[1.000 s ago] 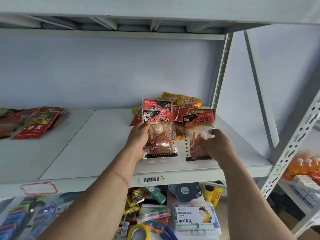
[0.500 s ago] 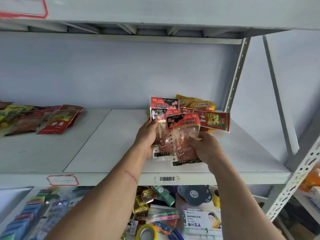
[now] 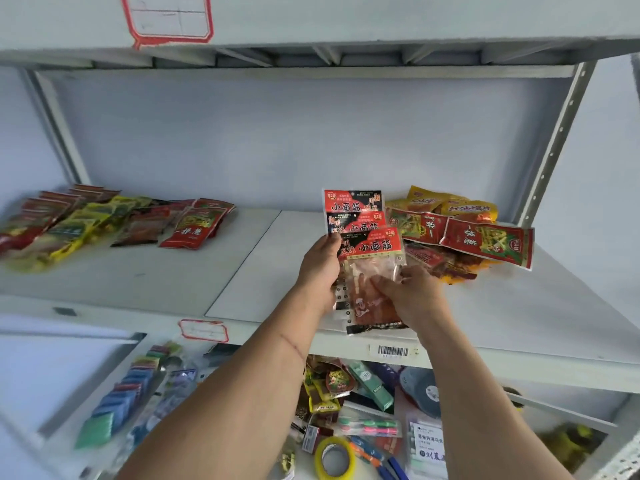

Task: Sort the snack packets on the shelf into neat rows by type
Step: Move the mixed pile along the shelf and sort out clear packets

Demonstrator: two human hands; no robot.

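A stack of three red-and-black clear-window snack packets (image 3: pixel 367 251) is held upright over the middle of the white shelf (image 3: pixel 263 271). My left hand (image 3: pixel 320 271) grips the stack's left edge. My right hand (image 3: pixel 407 294) pinches the front packet's lower right part. Behind the stack to the right lies a loose pile of red packets (image 3: pixel 485 242) and yellow packets (image 3: pixel 450 204). Rows of red, yellow and dark packets (image 3: pixel 114 220) lie at the shelf's left end.
A perforated metal upright (image 3: pixel 554 140) stands at the shelf's right rear. The upper shelf's front carries a red-bordered label (image 3: pixel 168 17). Below, a lower shelf holds a yellow tape roll (image 3: pixel 334 457), pens, small boxes and blue packs (image 3: pixel 117 407).
My right hand has carried its packet left onto the front of the stack in my left hand, so both hands now hold one stack. The camera has tilted up and left.
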